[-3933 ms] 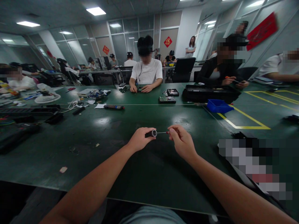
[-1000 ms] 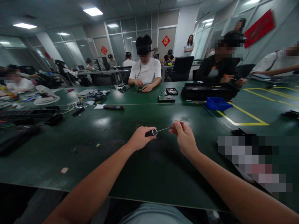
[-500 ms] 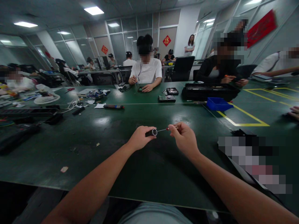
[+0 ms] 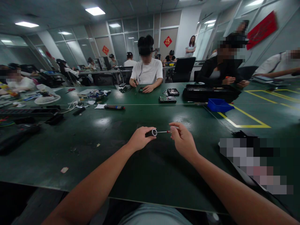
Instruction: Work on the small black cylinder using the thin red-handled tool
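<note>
Above the green worktop (image 4: 93,134), the left hand (image 4: 138,139) has its fingers gripping a dark cylinder (image 4: 149,133), whose pale-ringed end meets the thin shaft of a screwdriver (image 4: 163,132), its handle pinched by the right hand's (image 4: 184,140) fingers!

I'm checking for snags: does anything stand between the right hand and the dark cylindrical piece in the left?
Only the screwdriver's thin shaft spans the gap from the right hand to the dark cylindrical piece in the left hand. Nothing else visible stands in the way.
</note>
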`<state>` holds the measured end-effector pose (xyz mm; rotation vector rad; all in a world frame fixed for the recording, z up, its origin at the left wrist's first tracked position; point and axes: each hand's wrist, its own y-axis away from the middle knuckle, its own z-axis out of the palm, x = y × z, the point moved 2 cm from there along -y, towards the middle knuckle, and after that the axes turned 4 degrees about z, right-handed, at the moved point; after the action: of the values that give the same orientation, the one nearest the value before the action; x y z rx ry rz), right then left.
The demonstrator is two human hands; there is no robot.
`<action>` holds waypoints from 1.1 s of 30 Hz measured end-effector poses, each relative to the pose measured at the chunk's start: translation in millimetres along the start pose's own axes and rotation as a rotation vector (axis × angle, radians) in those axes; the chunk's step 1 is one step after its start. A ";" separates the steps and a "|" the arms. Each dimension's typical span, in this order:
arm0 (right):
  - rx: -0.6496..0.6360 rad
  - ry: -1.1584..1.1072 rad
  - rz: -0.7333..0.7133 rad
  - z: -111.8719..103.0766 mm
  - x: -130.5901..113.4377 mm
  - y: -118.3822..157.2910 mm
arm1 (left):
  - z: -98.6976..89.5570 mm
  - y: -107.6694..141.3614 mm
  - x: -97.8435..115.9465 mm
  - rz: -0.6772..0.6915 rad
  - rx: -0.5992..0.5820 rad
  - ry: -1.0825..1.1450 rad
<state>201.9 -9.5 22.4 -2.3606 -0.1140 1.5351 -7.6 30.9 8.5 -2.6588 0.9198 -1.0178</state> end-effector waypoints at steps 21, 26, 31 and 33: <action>0.121 -0.676 0.261 7.5 17.0 -10.7 | 1.4 -2.5 2.0 0.165 0.049 0.041; 0.019 -0.851 0.395 10.3 17.6 -11.0 | 0.8 -5.5 3.3 0.235 0.049 0.035; 0.164 -0.699 0.284 6.6 23.7 -13.2 | 2.4 -4.7 -0.7 0.140 0.018 -0.019; 0.182 -0.587 0.206 4.2 23.6 -13.3 | 2.1 -3.4 -2.5 0.116 0.026 -0.027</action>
<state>209.5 9.6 4.3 -1.7659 0.1354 2.1929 -6.0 35.0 6.7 -2.5583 1.0345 -0.9595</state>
